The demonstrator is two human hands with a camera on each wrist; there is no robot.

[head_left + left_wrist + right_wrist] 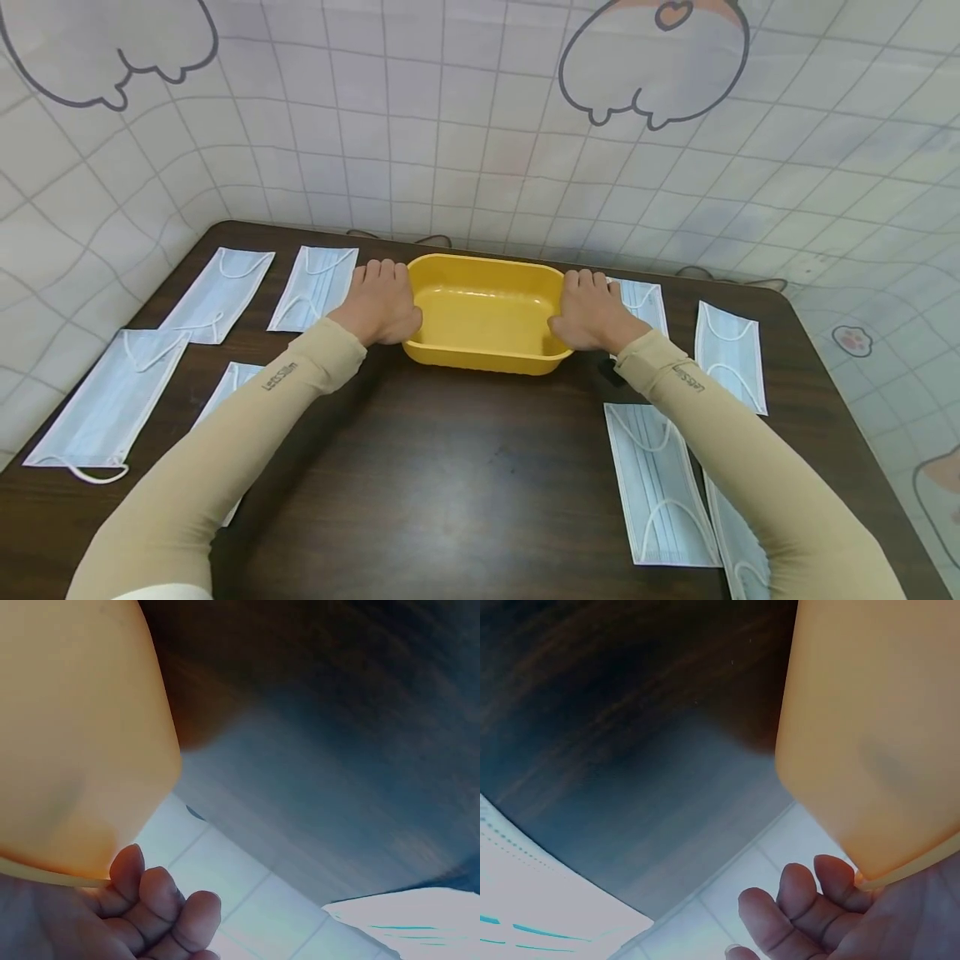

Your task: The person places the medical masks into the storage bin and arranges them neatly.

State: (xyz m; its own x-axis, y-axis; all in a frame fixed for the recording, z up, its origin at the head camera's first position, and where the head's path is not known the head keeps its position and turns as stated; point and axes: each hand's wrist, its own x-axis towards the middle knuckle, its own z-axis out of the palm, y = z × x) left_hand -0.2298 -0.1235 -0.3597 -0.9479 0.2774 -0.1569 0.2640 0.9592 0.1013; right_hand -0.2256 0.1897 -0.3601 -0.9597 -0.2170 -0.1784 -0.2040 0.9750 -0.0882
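A yellow plastic basin [483, 317] with nothing inside is at the far middle of the dark table. My left hand [382, 302] grips its left end, thumb toward the inside. At the opposite end, my right hand [592, 310] holds the rim the same way. Curled fingers [161, 896] show under the rim in the left wrist view, beside the basin's outer wall [75, 735]. The right wrist view has the fingers [799, 900] of that hand bent below the rim too. Whether the basin's base touches the table cannot be told.
Several light blue face masks lie on the brown table [420, 483]: on the left, one mask [112, 400] near the edge; on the right, another mask [660, 483] partly by the sleeve. A small dark object [611, 372] sits near my right wrist. A tile-patterned curtain [465, 125] stands behind.
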